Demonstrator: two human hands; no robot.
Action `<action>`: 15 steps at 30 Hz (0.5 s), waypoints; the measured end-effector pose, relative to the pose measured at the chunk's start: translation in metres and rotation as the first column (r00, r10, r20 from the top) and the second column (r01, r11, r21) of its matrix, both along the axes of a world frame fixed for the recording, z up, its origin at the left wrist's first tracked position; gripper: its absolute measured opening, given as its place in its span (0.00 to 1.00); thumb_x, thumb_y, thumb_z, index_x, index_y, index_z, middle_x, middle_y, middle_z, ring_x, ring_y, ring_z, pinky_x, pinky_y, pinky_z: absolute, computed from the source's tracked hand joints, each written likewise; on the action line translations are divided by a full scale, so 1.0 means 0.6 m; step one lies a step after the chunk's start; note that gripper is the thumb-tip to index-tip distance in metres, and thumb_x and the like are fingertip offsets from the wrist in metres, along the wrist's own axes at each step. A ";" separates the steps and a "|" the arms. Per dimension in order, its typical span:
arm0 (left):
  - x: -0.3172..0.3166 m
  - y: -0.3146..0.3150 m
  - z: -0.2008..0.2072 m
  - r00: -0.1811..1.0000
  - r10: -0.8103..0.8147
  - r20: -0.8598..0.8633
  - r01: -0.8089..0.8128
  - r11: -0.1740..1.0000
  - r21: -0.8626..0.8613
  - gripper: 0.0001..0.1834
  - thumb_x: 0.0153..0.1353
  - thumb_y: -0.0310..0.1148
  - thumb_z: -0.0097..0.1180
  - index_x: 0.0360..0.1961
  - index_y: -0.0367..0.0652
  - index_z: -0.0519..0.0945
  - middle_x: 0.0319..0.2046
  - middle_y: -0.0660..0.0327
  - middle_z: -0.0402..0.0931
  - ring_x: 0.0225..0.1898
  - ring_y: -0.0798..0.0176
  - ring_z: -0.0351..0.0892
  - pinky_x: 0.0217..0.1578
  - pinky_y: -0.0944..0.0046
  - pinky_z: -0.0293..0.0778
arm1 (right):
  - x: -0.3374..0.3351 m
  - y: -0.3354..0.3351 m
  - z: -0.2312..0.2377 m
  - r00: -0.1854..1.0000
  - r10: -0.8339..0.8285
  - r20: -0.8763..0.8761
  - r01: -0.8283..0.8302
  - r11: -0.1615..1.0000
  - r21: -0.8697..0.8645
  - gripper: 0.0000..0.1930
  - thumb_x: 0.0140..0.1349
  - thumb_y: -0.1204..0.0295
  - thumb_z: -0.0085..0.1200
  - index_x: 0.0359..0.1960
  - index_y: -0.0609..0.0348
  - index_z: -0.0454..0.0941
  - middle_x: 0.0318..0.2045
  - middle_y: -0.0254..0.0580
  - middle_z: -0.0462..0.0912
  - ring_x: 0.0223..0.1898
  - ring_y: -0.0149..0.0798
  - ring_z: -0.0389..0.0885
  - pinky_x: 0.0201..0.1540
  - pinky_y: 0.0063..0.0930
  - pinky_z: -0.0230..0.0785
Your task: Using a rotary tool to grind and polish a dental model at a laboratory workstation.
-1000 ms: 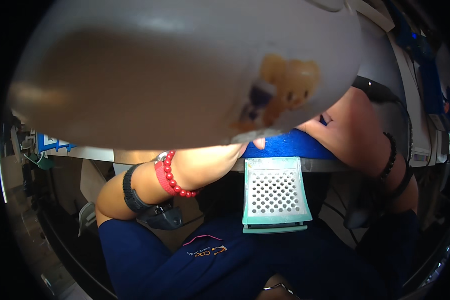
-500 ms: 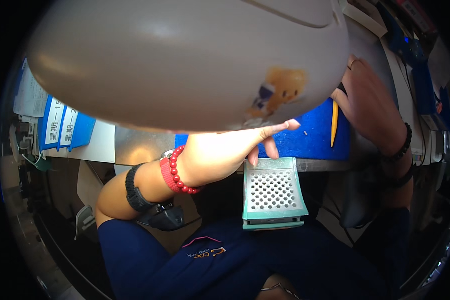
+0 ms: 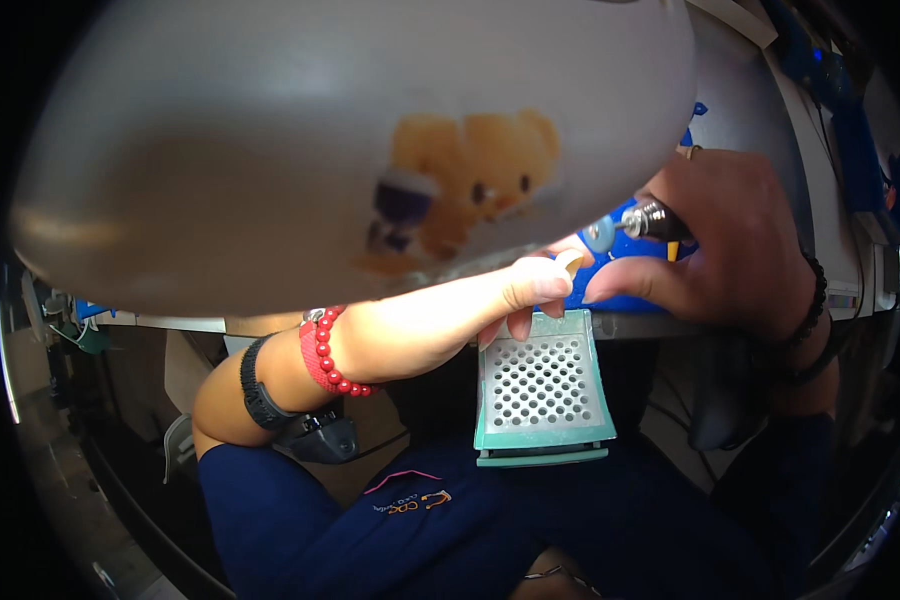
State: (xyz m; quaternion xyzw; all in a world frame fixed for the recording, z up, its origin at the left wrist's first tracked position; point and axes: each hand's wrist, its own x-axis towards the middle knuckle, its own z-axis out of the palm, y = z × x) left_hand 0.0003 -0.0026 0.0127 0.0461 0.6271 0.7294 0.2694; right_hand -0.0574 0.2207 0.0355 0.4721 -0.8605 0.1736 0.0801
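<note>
Small pale curved piece (image 3: 571, 262) now shows in the left hand (image 3: 490, 303), pinched between thumb and fingers, above the near part of the blue mat (image 3: 625, 302). Right hand (image 3: 738, 225) has come in from farther right, now with a hand tool (image 3: 654, 219); its light-blue wheel (image 3: 598, 234) is just beside the piece, so both look ready for work. Right fingers wrap the tool, thumb out. Piece looks smooth, thin. Holed tray (image 3: 540, 388) nearer; big pale cover (image 3: 260, 130) hides the far left.

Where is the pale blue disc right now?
In the head view, the pale blue disc is right of center, at the tip of the dark-handled tool in the right hand, near the left hand.
</note>
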 end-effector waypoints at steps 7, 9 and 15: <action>0.002 0.004 0.008 0.994 -0.013 -0.108 0.005 0.997 -0.080 0.12 0.58 0.30 0.55 0.38 0.31 0.78 0.25 0.54 0.78 0.20 0.69 0.75 0.17 0.77 0.66 | 0.003 -0.001 -0.010 0.998 -0.018 -0.055 0.015 0.999 -0.049 0.29 0.37 0.51 0.68 0.33 0.63 0.74 0.14 0.37 0.71 0.15 0.38 0.72 0.20 0.28 0.62; 0.003 0.004 0.006 0.995 0.006 -0.096 -0.013 0.997 -0.070 0.12 0.58 0.31 0.55 0.37 0.31 0.79 0.24 0.54 0.78 0.20 0.69 0.76 0.17 0.77 0.67 | 0.003 -0.001 -0.011 0.998 -0.007 -0.059 0.005 1.000 -0.029 0.29 0.36 0.52 0.68 0.33 0.63 0.74 0.14 0.37 0.71 0.16 0.39 0.72 0.20 0.28 0.63; -0.004 0.005 0.006 0.986 -0.037 -0.161 0.027 0.998 -0.059 0.14 0.57 0.33 0.54 0.36 0.29 0.79 0.22 0.54 0.77 0.18 0.68 0.75 0.14 0.77 0.66 | 0.004 -0.001 -0.013 0.999 0.000 -0.044 -0.002 0.999 -0.042 0.28 0.36 0.52 0.68 0.32 0.62 0.74 0.15 0.38 0.71 0.17 0.39 0.72 0.21 0.29 0.63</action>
